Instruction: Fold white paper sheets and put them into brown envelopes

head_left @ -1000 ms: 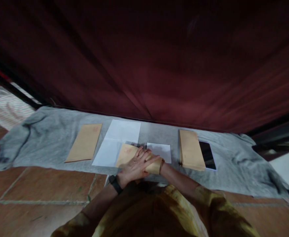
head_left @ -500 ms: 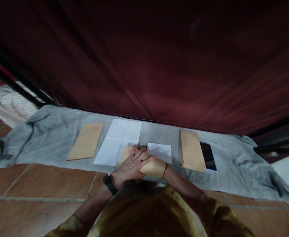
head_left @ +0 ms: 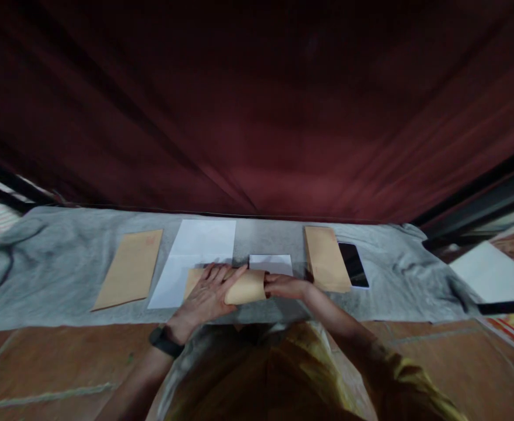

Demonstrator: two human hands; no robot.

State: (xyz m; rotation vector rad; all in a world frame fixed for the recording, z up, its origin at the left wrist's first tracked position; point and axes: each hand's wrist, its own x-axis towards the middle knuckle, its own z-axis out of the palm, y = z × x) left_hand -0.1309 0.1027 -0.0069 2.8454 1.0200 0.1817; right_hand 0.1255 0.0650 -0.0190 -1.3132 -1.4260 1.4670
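A brown paper envelope (head_left: 247,289) lies crosswise before me, its mouth bulging on the right side. My left hand (head_left: 208,292), with a black watch on its wrist, rests flat over the envelope with fingers spread. At the mouth, my right hand (head_left: 284,286) reaches in with fingers stretched out; the fingertips are hidden inside. Whatever is inside the envelope cannot be seen. Just behind it are a large creased white sheet (head_left: 195,248) on the left and a smaller white paper (head_left: 274,263) on the right.
Another brown envelope (head_left: 129,266) lies at the left. On the right sits a stack of brown envelopes (head_left: 328,260), with a dark-screened phone (head_left: 353,265) beside it. Grey cloth (head_left: 76,251) covers the narrow surface, and a dark red curtain (head_left: 257,128) hangs behind.
My right hand has drawn back to the right, from wrist-deep in the envelope to only its fingers inside. My left hand still lies on the envelope. The view has shifted right.
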